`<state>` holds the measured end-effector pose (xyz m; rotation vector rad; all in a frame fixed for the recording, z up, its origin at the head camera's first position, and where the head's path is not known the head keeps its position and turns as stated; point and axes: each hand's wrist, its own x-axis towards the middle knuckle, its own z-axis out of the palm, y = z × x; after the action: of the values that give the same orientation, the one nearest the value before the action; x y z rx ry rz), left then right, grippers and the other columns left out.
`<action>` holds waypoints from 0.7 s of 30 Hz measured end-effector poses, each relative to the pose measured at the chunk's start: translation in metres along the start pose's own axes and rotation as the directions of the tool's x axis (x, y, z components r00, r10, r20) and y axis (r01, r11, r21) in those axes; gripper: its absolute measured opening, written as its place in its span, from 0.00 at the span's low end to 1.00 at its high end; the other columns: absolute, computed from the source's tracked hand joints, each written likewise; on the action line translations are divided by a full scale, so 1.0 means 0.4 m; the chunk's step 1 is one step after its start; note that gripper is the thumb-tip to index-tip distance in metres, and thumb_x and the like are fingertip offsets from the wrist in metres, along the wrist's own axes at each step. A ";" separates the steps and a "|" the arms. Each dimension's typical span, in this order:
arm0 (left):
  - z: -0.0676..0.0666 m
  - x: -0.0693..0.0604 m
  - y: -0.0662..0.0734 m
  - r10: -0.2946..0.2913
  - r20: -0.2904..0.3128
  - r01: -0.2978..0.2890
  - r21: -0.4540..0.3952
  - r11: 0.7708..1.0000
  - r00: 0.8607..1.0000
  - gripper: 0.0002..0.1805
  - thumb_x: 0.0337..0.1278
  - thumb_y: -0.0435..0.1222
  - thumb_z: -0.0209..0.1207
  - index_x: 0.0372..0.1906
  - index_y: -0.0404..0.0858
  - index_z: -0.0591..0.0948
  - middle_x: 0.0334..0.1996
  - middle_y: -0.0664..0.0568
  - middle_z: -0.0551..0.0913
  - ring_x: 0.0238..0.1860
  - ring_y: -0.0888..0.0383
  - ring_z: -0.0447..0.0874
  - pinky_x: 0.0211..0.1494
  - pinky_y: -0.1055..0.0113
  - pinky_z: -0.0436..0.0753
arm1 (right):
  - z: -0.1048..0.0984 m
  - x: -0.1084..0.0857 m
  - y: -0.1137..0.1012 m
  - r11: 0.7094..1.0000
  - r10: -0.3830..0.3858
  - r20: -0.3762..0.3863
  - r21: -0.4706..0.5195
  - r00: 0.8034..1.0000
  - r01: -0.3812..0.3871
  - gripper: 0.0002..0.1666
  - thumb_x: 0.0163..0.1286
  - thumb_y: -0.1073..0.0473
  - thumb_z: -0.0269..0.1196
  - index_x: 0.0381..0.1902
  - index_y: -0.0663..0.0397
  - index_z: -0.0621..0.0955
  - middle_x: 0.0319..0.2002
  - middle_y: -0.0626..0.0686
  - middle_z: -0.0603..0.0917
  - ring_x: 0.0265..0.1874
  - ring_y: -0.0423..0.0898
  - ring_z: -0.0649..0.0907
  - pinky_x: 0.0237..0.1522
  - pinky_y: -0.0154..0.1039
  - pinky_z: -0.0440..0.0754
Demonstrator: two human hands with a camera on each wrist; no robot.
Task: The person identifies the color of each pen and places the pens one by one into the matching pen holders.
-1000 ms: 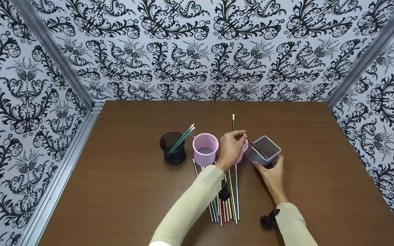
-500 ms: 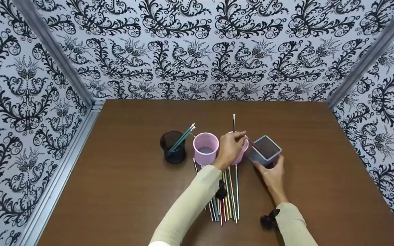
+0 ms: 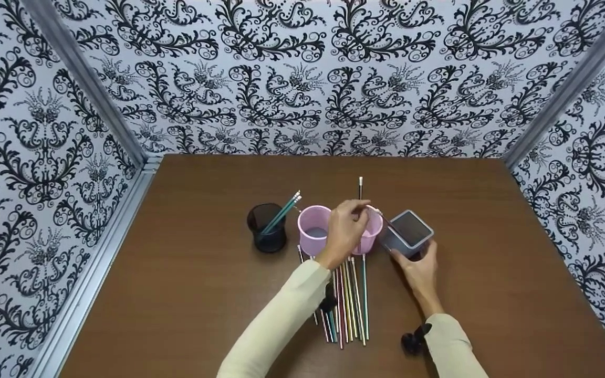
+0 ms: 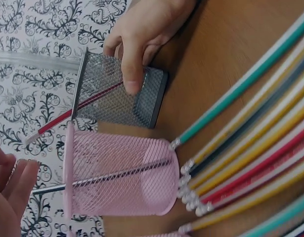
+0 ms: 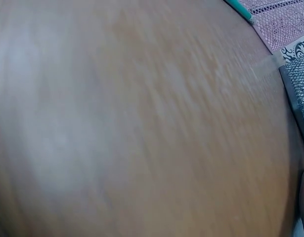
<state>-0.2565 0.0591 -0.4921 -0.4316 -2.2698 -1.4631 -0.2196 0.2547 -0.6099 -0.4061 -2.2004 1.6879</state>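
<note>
My left hand [image 3: 345,228] is held over the right pink mesh cup [image 3: 369,239], its fingers [image 4: 25,182] apart from any pencil. A black pencil with a white tip [image 3: 361,186] leans in that cup. My right hand [image 3: 422,268] grips the lower part of a square grey mesh cup [image 4: 112,94], thumb against its side. Inside the grey cup a red pencil [image 4: 55,122] leans on the rim, its white end sticking out toward the pink cup. In the right wrist view only a sliver of the hand and the grey cup's edge [image 5: 295,103] show.
Another pink cup [image 3: 313,244] stands to the left, partly behind my left hand. Farther left, a black mesh cup [image 3: 270,242] holds green pencils [image 3: 281,212]. Several coloured pencils [image 3: 352,310] lie in front of the pink cups on the brown table [image 3: 187,294]. Patterned walls enclose the back and sides.
My left hand has let go of the red pencil and drawn slightly left, uncovering more of the right pink cup. My right hand keeps its hold on the grey cup.
</note>
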 end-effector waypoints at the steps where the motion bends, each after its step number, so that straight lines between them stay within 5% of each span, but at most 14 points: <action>1: -0.006 -0.004 -0.001 0.022 -0.013 -0.022 0.005 1.000 1.000 0.11 0.57 0.26 0.61 0.44 0.34 0.87 0.37 0.45 0.89 0.38 0.55 0.88 0.44 0.72 0.86 | -0.001 0.001 0.001 1.000 0.002 -0.001 -0.005 1.000 -0.002 0.51 0.53 0.60 0.77 0.70 0.58 0.62 0.65 0.61 0.74 0.63 0.51 0.74 0.64 0.36 0.66; 9: -0.062 -0.045 -0.033 0.164 -0.096 -0.149 0.140 0.979 0.982 0.06 0.53 0.28 0.65 0.38 0.36 0.85 0.31 0.49 0.86 0.33 0.57 0.85 0.39 0.70 0.83 | -0.014 0.003 -0.009 0.999 0.034 0.029 0.007 0.999 -0.034 0.53 0.54 0.62 0.76 0.71 0.60 0.59 0.66 0.63 0.71 0.66 0.54 0.71 0.70 0.45 0.64; 12: -0.086 -0.068 -0.051 0.115 -0.149 -0.082 0.215 0.973 0.982 0.05 0.53 0.30 0.66 0.35 0.39 0.84 0.31 0.51 0.86 0.34 0.56 0.85 0.39 0.66 0.84 | -0.018 0.000 -0.021 0.998 0.057 0.062 0.003 0.996 -0.057 0.56 0.54 0.62 0.76 0.73 0.62 0.56 0.69 0.65 0.67 0.69 0.56 0.68 0.74 0.48 0.61; 15: -0.110 -0.098 -0.067 0.011 -0.211 0.050 0.277 0.959 0.977 0.04 0.52 0.35 0.67 0.34 0.43 0.83 0.32 0.53 0.86 0.35 0.56 0.86 0.39 0.62 0.83 | -0.019 -0.006 -0.035 0.996 0.067 0.090 0.052 0.994 -0.072 0.60 0.55 0.64 0.75 0.76 0.64 0.51 0.73 0.67 0.63 0.72 0.58 0.66 0.77 0.50 0.59; 21: -0.143 -0.160 -0.092 -0.172 -0.267 0.231 0.211 0.950 0.948 0.12 0.48 0.38 0.71 0.35 0.41 0.79 0.35 0.49 0.83 0.38 0.52 0.84 0.41 0.60 0.82 | -0.028 -0.044 -0.076 0.979 0.125 0.128 0.146 0.984 -0.144 0.58 0.60 0.75 0.63 0.77 0.67 0.40 0.76 0.73 0.52 0.76 0.66 0.58 0.79 0.54 0.55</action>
<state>-0.2082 -0.0106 -0.5317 0.0574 -2.3005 -1.2303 -0.1994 0.2495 -0.5794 -0.4337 -2.1455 1.9873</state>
